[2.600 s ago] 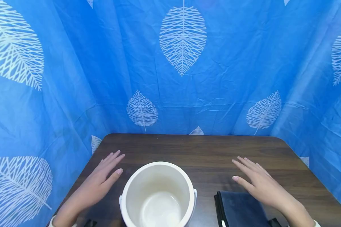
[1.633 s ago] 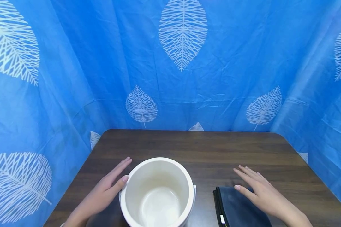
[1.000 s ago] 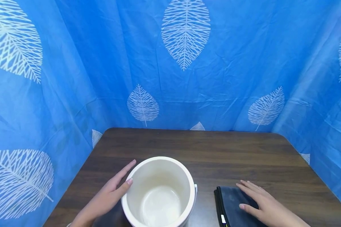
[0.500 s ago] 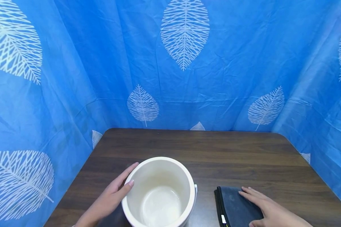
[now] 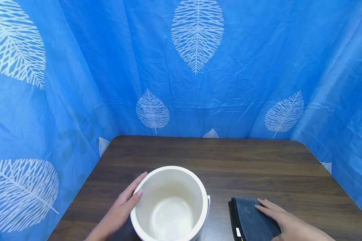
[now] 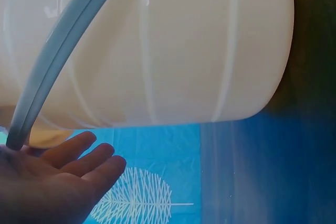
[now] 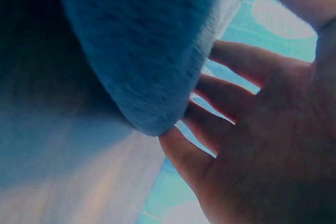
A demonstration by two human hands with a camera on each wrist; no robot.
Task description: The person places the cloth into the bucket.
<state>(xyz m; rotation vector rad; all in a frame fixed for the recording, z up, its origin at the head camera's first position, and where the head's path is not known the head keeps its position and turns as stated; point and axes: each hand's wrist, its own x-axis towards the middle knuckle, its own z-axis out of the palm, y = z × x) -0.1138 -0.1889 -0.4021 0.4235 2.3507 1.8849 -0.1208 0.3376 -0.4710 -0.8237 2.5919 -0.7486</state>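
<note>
My right hand [image 5: 289, 226] has dropped onto the folded cloth [image 5: 253, 217], fingers spread against its edge; thumb tip's hidden, can't tell if it's pinching. My left hand [image 5: 117, 209] pinches the bucket [image 5: 170, 201] rim. Cloth's on the bench [image 5: 244, 167], right of the bucket. I'd pinch all layers together, bucket steady.

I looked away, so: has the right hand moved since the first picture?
Yes: in the head view, the right hand has moved down the picture, away from the far edge of the table.
</note>
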